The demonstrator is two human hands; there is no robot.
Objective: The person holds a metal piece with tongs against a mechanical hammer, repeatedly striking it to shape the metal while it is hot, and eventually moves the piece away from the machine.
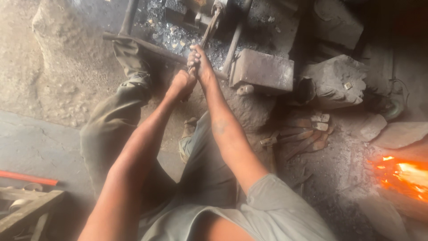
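Hands, left hand [182,85] and right hand [200,60], both grip a long wooden handle [209,30] near the steel anvil block [262,70].

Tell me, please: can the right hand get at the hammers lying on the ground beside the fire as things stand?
Probably not at once. The right hand is closed on a long handle, with the left hand just below it. The hammers lie uncovered to the right, so the path looks free once it lets go.

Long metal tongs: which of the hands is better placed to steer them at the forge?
Probably the right hand: it grips higher on the long metal tongs, nearer their working end. The left hand sits lower, at the handle end.
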